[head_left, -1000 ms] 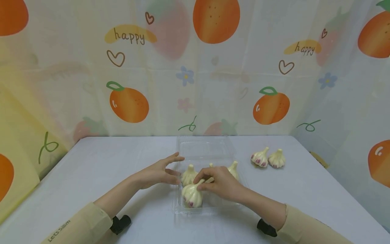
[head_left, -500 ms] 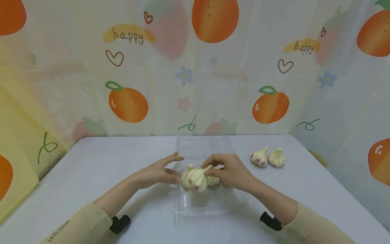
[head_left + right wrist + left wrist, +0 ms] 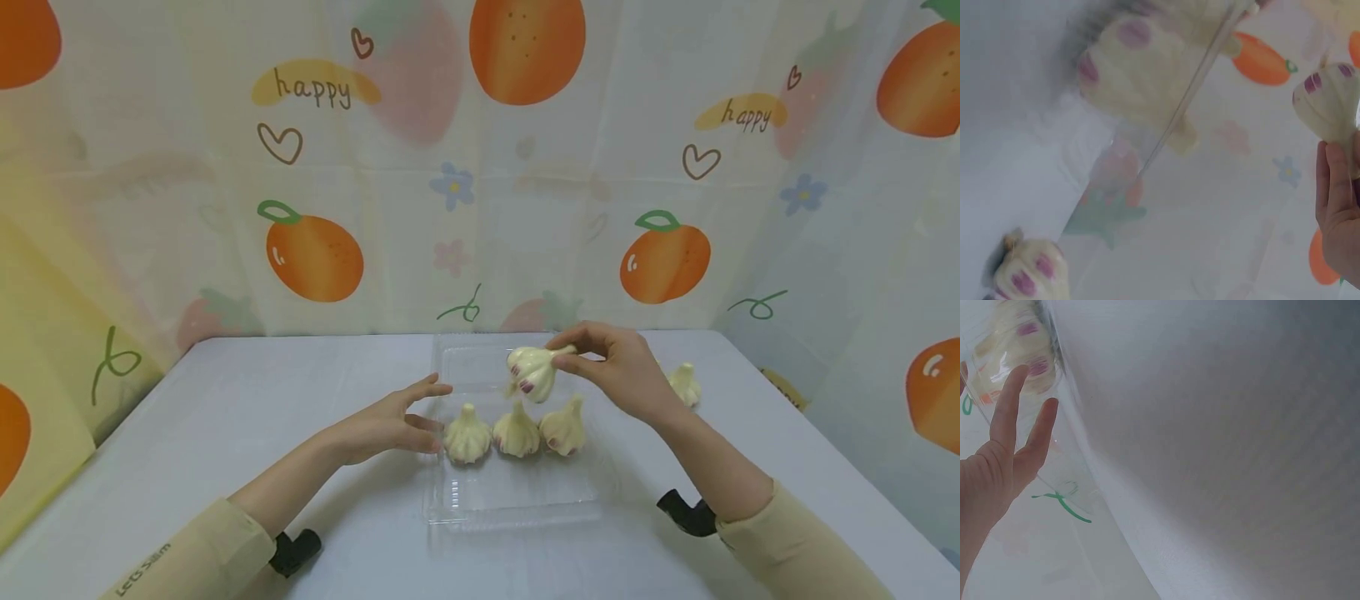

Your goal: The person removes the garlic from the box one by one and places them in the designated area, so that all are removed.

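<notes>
My right hand (image 3: 626, 379) pinches a garlic bulb (image 3: 532, 372) by its stem, tilted on its side and raised over the back part of a clear plastic box (image 3: 517, 508). The right wrist view shows this purple-marked bulb (image 3: 1329, 103) between fingers and thumb. Inside the box three more bulbs stand in a row: a left bulb (image 3: 467, 437), a middle bulb (image 3: 516, 433) and a right bulb (image 3: 564, 429). With spread fingers, my left hand (image 3: 386, 427) stays at the box's left wall and holds nothing; bulbs show through that wall in the left wrist view.
A loose bulb (image 3: 685, 385) sits on the white table (image 3: 360, 533) at the back right; another beside it is mostly hidden by my right hand. The box's transparent lid (image 3: 480, 365) lies opened toward the back. A fruit-print curtain (image 3: 420, 267) hangs behind the table.
My right hand has lifted the garlic bulb from the box's front left corner, up, back and to the right, uncovering the row of three. My left hand has stayed in place.
</notes>
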Tool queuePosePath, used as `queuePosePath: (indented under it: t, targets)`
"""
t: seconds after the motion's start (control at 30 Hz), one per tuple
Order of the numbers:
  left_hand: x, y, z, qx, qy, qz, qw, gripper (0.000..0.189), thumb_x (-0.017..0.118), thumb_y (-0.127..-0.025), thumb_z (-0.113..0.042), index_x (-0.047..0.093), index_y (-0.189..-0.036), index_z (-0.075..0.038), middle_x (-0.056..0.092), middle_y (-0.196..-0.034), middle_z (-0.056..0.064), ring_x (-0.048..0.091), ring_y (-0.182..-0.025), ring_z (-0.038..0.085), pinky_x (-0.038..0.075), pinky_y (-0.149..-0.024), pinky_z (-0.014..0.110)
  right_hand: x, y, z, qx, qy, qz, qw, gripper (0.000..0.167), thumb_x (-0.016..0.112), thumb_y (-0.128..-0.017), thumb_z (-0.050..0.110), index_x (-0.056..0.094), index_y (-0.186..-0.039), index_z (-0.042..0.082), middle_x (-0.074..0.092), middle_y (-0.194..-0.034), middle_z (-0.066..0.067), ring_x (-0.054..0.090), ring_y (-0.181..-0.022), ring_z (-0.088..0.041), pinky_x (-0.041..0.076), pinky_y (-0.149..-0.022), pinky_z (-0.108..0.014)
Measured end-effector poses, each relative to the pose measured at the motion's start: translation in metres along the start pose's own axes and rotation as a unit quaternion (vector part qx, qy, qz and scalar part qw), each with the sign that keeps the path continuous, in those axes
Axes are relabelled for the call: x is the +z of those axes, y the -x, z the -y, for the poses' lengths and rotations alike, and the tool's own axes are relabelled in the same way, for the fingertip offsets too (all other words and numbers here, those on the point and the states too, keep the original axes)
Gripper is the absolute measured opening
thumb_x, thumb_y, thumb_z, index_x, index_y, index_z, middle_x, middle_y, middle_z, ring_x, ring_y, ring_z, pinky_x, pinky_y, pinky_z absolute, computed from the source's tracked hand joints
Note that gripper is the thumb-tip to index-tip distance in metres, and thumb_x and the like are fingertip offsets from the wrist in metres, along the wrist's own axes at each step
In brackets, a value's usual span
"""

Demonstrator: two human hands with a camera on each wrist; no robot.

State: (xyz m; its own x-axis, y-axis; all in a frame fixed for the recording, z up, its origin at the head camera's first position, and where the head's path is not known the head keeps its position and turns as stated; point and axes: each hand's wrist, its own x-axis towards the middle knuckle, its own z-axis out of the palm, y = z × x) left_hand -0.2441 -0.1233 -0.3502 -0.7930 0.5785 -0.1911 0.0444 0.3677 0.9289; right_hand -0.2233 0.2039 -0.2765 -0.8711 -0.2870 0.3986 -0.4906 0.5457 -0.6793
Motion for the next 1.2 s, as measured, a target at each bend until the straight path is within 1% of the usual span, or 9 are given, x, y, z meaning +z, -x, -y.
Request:
queuePosePath:
  t: [0.13, 0.23, 0.33, 0.47, 0.7, 0.83, 1.03, 1.2]
  targets:
    - [0.0, 0.0, 0.001, 0.001, -0.001, 0.001, 1.0, 0.081, 0.072, -0.085, -0.012, 0.031, -0.155, -0.016, -0.005, -0.17, 0.002, 0.046, -0.141, 0.037, 0.052, -0.103, 0.042, -0.013, -0.003, -0.009, 0.007, 0.001, -0.027, 0.9996, 0.017, 0.074, -0.089, 0.028, 0.074, -0.104, 0.02, 0.076, -0.103, 0.002, 0.069, -0.097, 0.001, 0.054, -0.083, -0.021]
    - [0.0, 0.001, 0.001, 0.001, 0.001, 0.003, 1.0, 0.081, 0.072, -0.085, -0.012, 0.031, -0.155, -0.017, -0.005, -0.17, 0.001, 0.046, -0.141, 0.036, 0.052, -0.103, 0.041, -0.023, -0.003, -0.017, 0.016, 0.003, -0.042, 0.999, 0.019, 0.073, -0.089, 0.029, 0.073, -0.105, 0.018, 0.076, -0.1, 0.004, 0.068, -0.094, 0.002, 0.053, -0.077, -0.02]
    - [0.0, 0.001, 0.001, 0.001, 0.002, 0.004, 1.0, 0.081, 0.071, -0.085, -0.011, 0.031, -0.155, -0.018, -0.004, -0.17, -0.001, 0.047, -0.14, 0.035, 0.051, -0.104, 0.041, -0.032, -0.003, -0.024, 0.023, 0.011, -0.058, 0.998, 0.021, 0.072, -0.09, 0.03, 0.073, -0.107, 0.017, 0.075, -0.096, 0.012, 0.068, -0.092, 0.004, 0.053, -0.075, -0.018]
    - [0.0, 0.001, 0.0, 0.002, 0.003, 0.005, 1.0, 0.081, 0.071, -0.085, -0.011, 0.031, -0.155, -0.018, -0.005, -0.17, 0.0, 0.047, -0.14, 0.035, 0.051, -0.104, 0.042, -0.046, 0.0, -0.032, 0.035, 0.017, -0.082, 0.9959, 0.025, 0.07, -0.092, 0.03, 0.072, -0.11, 0.013, 0.071, -0.094, 0.022, 0.067, -0.091, 0.006, 0.053, -0.077, -0.013]
    - [0.0, 0.002, -0.001, -0.006, -0.001, -0.003, 1.0, 0.082, 0.073, -0.085, -0.013, 0.031, -0.155, -0.019, -0.005, -0.17, 0.0, 0.047, -0.141, 0.035, 0.051, -0.105, 0.042, -0.067, 0.006, -0.049, 0.073, 0.0, -0.107, 0.9916, 0.035, 0.068, -0.093, 0.033, 0.068, -0.117, 0.008, 0.066, -0.095, 0.025, 0.065, -0.087, 0.006, 0.052, -0.078, -0.009]
    - [-0.001, 0.001, -0.001, -0.006, -0.003, -0.005, 1.0, 0.082, 0.073, -0.085, -0.013, 0.031, -0.155, -0.017, -0.004, -0.17, 0.001, 0.047, -0.14, 0.035, 0.052, -0.104, 0.042, -0.077, 0.009, -0.063, 0.096, -0.007, -0.12, 0.9881, 0.036, 0.067, -0.094, 0.033, 0.066, -0.12, 0.009, 0.063, -0.095, 0.027, 0.063, -0.089, 0.007, 0.051, -0.079, -0.007]
    - [-0.001, 0.001, -0.001, -0.008, -0.002, -0.003, 1.0, 0.083, 0.072, -0.085, -0.012, 0.03, -0.155, -0.015, -0.005, -0.17, 0.001, 0.047, -0.141, 0.035, 0.052, -0.105, 0.042, -0.093, 0.014, -0.08, 0.144, 0.002, -0.142, 0.9794, 0.041, 0.067, -0.092, 0.042, 0.065, -0.123, 0.015, 0.058, -0.099, 0.028, 0.058, -0.09, 0.009, 0.047, -0.079, -0.005]
    - [0.0, 0.001, -0.002, -0.008, -0.001, -0.001, 1.0, 0.081, 0.072, -0.085, -0.012, 0.031, -0.155, -0.017, -0.004, -0.17, 0.001, 0.047, -0.141, 0.035, 0.051, -0.105, 0.043, -0.109, 0.016, -0.093, 0.168, 0.003, -0.16, 0.9726, 0.043, 0.067, -0.092, 0.042, 0.064, -0.124, 0.015, 0.058, -0.093, 0.032, 0.059, -0.085, 0.014, 0.046, -0.077, -0.002]
